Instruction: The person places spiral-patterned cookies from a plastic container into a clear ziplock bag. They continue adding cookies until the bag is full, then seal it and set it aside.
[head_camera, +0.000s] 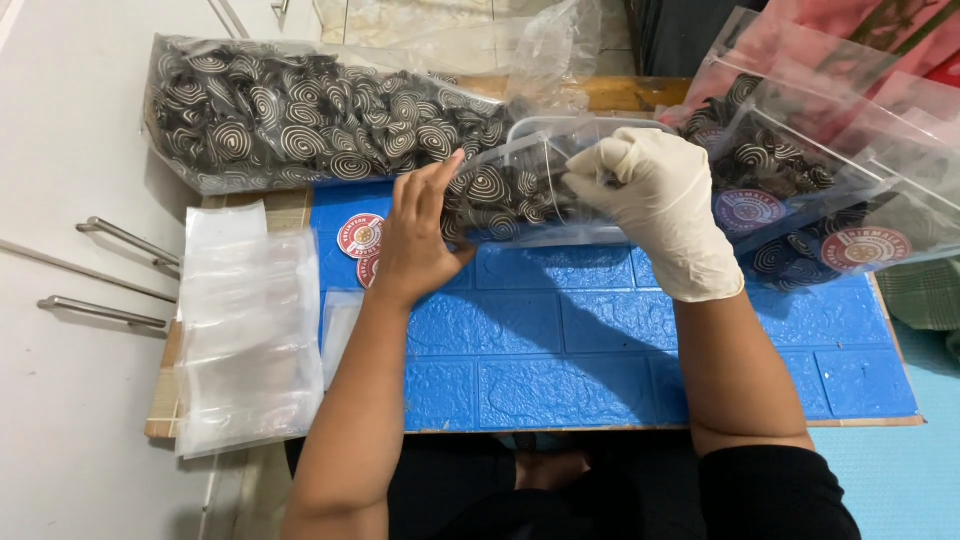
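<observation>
My bare left hand (418, 232) rests flat against the side of a small clear pouch (520, 190) filled with dark spiral-patterned snacks, at the back middle of the blue mat. My right hand (660, 205), in a white glove, grips the mouth of that pouch with its fingers curled into it. A big clear bag (300, 115) of the same spiral snacks lies across the back left, touching the pouch.
A blue brick-textured mat (600, 350) covers the low wooden board. A stack of empty clear pouches (245, 330) lies at the left edge. Round red stickers (360, 236) sit near my left hand. Filled, stickered pouches (820, 200) pile at the right.
</observation>
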